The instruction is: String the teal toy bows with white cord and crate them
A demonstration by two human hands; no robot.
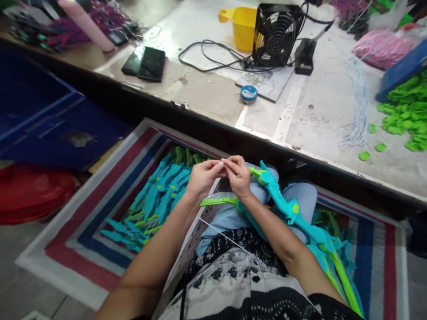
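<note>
My left hand (203, 178) and my right hand (238, 176) meet above my lap, both closed in a pinch. A tiny whitish bit shows at the fingertips, too small to name. Beside my right hand and across my knees lies a jointed turquoise and green plastic piece (276, 194) with green round caps. Under my right wrist, a bright green strip (216, 201) sticks out to the left. A thin white cord (224, 235) runs from below my left wrist across my lap; where its upper end goes is hidden.
Striped bins with many turquoise pieces (167, 182) stand left and right of me. On the bench ahead are a black fan (277, 36), yellow scoop (243, 29), round blue tin (248, 94), soldering iron stand (304, 57), white wires (358, 102) and green parts (408, 111).
</note>
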